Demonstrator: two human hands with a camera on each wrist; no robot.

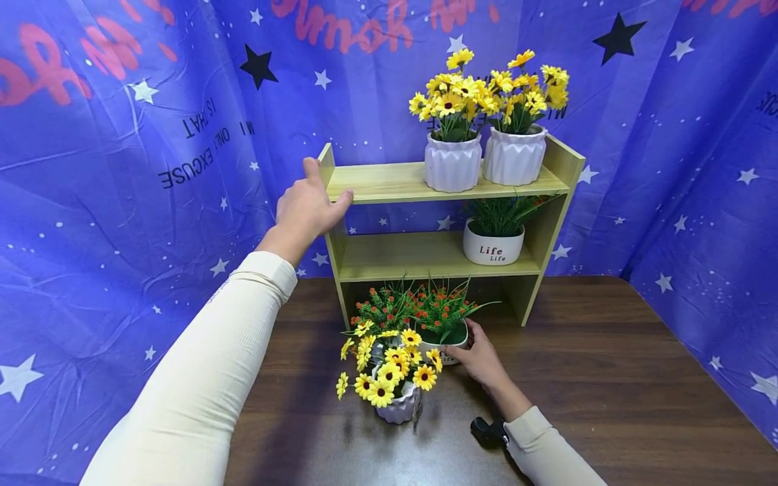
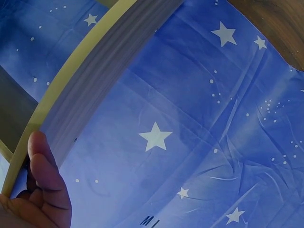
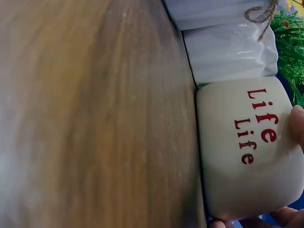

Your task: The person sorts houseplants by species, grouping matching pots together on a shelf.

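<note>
Grips shelf (image 1: pixel 407 253) in curled left hand (image 1: pixel 308 209), lower-centre Life pot (image 1: pixel 431 346) in curled right hand (image 1: pixel 483 359); looks slick, stiff, breakable, best held by sides

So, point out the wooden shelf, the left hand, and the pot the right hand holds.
Wooden shelf (image 1: pixel 395 256), head view: bare middle board.
Left hand (image 1: pixel 306 208), head view: middle of hand.
Held pot (image 3: pixel 247 148), right wrist view: lettered wall.

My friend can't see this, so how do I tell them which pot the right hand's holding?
Find the wooden shelf on the brown table. At its foot, just behind and right of the lowest yellow flowers, the person's right hand holds a smooth white pot of red flowers. Its red "Life" lettering sets it apart from the ridged pot beside it.
</note>
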